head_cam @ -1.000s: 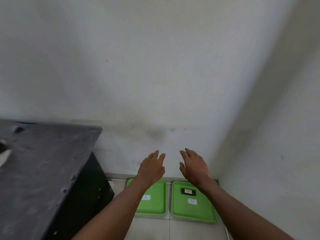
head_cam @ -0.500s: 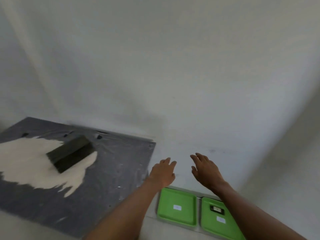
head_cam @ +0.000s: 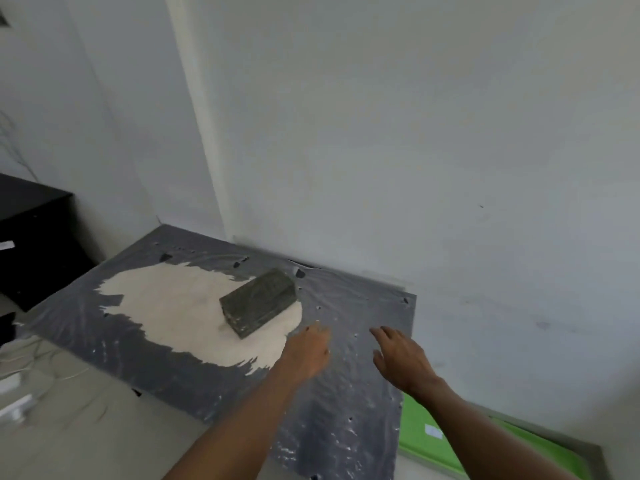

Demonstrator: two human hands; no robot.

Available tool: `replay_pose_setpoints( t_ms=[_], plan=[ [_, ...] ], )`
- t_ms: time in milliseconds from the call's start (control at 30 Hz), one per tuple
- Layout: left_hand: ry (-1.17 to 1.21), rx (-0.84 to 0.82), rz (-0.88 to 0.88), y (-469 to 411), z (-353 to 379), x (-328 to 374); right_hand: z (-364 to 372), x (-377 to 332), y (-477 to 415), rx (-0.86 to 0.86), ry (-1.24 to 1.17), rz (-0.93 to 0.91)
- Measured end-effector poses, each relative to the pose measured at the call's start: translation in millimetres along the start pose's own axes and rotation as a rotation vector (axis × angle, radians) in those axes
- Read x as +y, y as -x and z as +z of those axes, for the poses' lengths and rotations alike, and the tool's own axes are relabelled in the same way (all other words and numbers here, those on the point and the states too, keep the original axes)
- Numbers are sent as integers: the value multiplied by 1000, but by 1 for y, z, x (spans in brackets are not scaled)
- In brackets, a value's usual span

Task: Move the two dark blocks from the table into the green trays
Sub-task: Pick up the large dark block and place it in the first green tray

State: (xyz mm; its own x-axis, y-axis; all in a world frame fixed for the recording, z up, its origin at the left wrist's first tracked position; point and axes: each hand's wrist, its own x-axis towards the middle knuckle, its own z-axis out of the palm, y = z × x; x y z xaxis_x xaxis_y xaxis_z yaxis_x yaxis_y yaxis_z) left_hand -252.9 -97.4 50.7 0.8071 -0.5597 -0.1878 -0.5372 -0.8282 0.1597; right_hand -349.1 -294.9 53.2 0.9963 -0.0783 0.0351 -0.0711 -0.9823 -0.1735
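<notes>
The table (head_cam: 346, 410) ran from its far edge against the white wall (head_cam: 415, 133) to a near edge above the floor, with its right edge dropping beside a green tray (head_cam: 415, 441) low at the right. Both hands hovered over the bare right part of the tabletop, apart from each other: the left hand (head_cam: 306, 351) and the right hand (head_cam: 401, 358), each empty with fingers spread loosely. One dark block (head_cam: 259, 301) lay to the far left of the left hand, near but not touching it. It was a dull grey-green slab, lying flat and skewed to the table's edges. It rested on the right rim of a pale worn patch (head_cam: 180, 313) in the grey, glossy, wrinkled surface. A black cabinet (head_cam: 31, 237) stood at the far left.
</notes>
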Motion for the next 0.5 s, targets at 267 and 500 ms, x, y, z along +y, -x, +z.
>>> replay_pose_setpoints(
  t_ms=[267, 500],
  plan=[
    [-2, 40, -61, -37, 3, -85, 26, -63, -89, -19, -84, -73],
    [-17, -47, -122, -87, -10, -142, 47, -81, -165, -64, -131, -53]
  ],
)
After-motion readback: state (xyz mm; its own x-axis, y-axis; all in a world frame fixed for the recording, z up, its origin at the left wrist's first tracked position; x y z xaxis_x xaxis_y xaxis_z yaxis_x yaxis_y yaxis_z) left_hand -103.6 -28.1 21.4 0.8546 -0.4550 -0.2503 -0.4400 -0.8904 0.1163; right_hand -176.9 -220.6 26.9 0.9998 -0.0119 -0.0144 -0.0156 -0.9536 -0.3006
